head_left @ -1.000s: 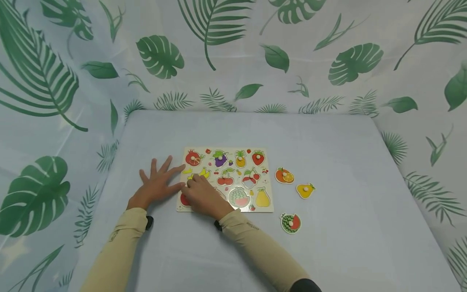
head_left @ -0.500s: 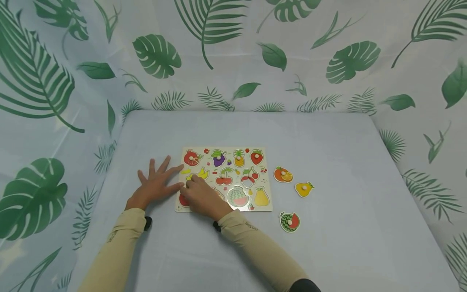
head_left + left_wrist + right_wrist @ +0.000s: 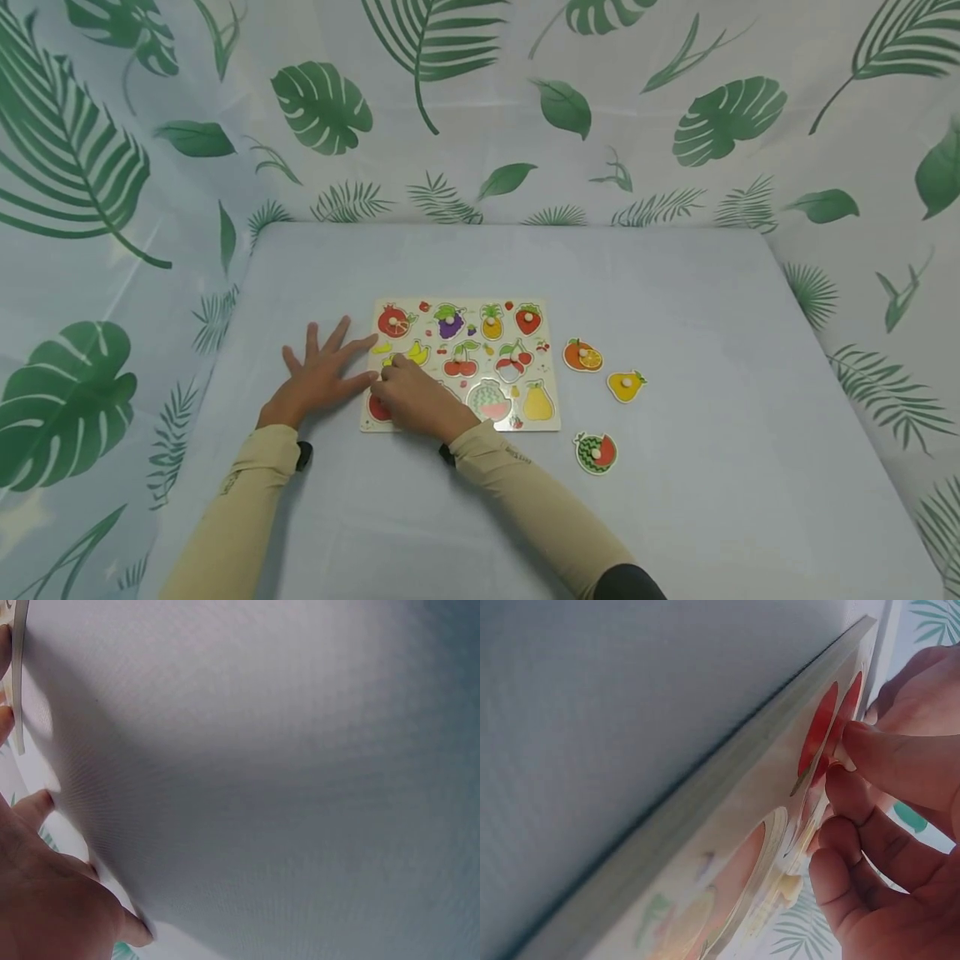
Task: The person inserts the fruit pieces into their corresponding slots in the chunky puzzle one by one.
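Note:
A wooden fruit puzzle board [image 3: 478, 423] lies flat on the table. My left hand [image 3: 317, 382] has its fingers spread, with the thumb and index finger touching the board's left edge and the others on the cloth. Over the board's lower left, my right hand [image 3: 423, 400] pinches a red fruit puzzle piece [image 3: 846, 709] between thumb and fingers. In the right wrist view this piece stands slightly off a printed red shape [image 3: 819, 727]; the hand hides much of it from the head view. The watermelon slot [image 3: 489, 402] and pear slot [image 3: 537, 402] show their printed bottoms.
To the board's right lie an orange piece [image 3: 582, 355], a pear piece [image 3: 626, 386] and a watermelon piece [image 3: 596, 453], each with a knob. Several knobbed pieces, including a strawberry [image 3: 528, 319], sit in the board. A leaf-patterned curtain [image 3: 450, 117] surrounds the white table [image 3: 712, 500].
The head view has shifted slightly. Both hands keep nearly the same place at the board, and the loose pieces lie where they were.

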{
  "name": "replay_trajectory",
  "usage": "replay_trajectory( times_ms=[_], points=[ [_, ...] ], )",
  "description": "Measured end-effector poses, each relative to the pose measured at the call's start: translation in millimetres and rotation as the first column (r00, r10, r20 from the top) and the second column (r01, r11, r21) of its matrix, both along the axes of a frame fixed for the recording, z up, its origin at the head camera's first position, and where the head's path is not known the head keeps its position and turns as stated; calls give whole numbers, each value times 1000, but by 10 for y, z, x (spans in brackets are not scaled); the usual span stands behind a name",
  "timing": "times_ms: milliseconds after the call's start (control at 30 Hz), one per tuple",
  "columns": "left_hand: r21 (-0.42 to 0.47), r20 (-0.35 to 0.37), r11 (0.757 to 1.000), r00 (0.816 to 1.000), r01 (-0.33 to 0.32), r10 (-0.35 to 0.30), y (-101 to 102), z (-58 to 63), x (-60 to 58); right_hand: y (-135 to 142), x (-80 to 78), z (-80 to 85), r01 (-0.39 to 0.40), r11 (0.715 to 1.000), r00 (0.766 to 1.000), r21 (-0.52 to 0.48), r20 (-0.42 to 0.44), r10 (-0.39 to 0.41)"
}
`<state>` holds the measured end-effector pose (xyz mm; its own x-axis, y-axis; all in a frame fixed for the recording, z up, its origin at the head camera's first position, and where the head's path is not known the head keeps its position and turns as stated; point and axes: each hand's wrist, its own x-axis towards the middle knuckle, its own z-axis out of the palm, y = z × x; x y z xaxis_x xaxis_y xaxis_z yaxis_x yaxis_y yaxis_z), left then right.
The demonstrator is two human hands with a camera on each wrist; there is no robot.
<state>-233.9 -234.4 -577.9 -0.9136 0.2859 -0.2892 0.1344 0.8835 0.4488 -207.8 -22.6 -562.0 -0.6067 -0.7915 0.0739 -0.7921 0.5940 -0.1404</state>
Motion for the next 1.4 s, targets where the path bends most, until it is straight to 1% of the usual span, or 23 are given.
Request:
replay_trajectory(
  times_ms=[200, 267, 333, 467, 567, 733, 833, 967, 1200, 1400],
  points=[
    [-15, -1, 1000, 1000, 5, -5, 18, -9, -2, 58, 41, -6, 31, 999, 999, -22, -36, -32],
    [-19, -3, 1000, 1000, 5, -5, 22, -1, 3, 84, 58, 10, 54, 998, 998, -38, -34, -55],
    [-23, -5, 1000, 1000, 2, -3, 27, 9, 7, 121, 73, 49, 82, 995, 997, -63, -11, -83],
    [-13, 4, 1000, 1000, -1, 1, 30, 14, 13, 254, 88, 172, 150, 983, 989, -107, 32, -147],
    [-3, 15, 1000, 1000, 3, -3, 30, 13, 19, 428, 83, 289, 199, 973, 980, -120, -2, -201],
    [0, 18, 1000, 1000, -2, 2, 41, 31, 43, 842, 76, 504, 274, 941, 957, -201, -42, -288],
    [2, 15, 1000, 1000, -6, 6, 36, 43, 55, 1134, 93, 615, 321, 920, 939, -225, -47, -340],
    [1, 7, 1000, 1000, -1, 1, 26, 46, 54, 1543, 127, 679, 390, 890, 910, -239, -51, -412],
    [3, 11, 1000, 1000, 1, -1, 35, 50, 62, 2163, 154, 625, 514, 829, 841, -220, -63, -538],
    [6, 16, 1000, 1000, -1, 1, 64, 53, 70, 2524, 111, 517, 599, 779, 791, -184, -15, -611]
  ],
)
